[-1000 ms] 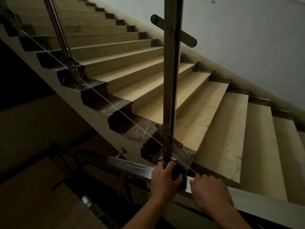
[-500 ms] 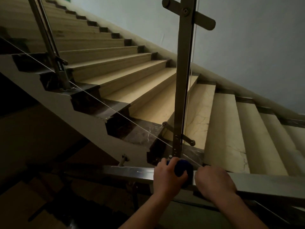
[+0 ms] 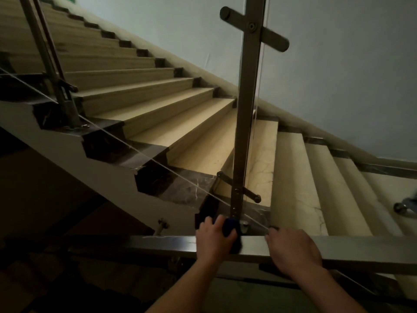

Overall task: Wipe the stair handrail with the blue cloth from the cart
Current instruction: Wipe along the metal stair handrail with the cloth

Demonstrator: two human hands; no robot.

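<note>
Low centre of frame: our left hand (image 3: 214, 239) is clenched round the blue cloth (image 3: 230, 229), pressing it on the handrail (image 3: 158, 243) right at the foot of the upright post (image 3: 246, 123), probably to get the joint w/ the bunched part. Right hand (image 3: 293, 249), lower right of centre, lies on the rail just beside, fingers curled over the far edge, holding nothing else; we'd guess it's there to steady us. Stairs (image 3: 158, 114) climb to the upper left. Cart's not in view.
</note>
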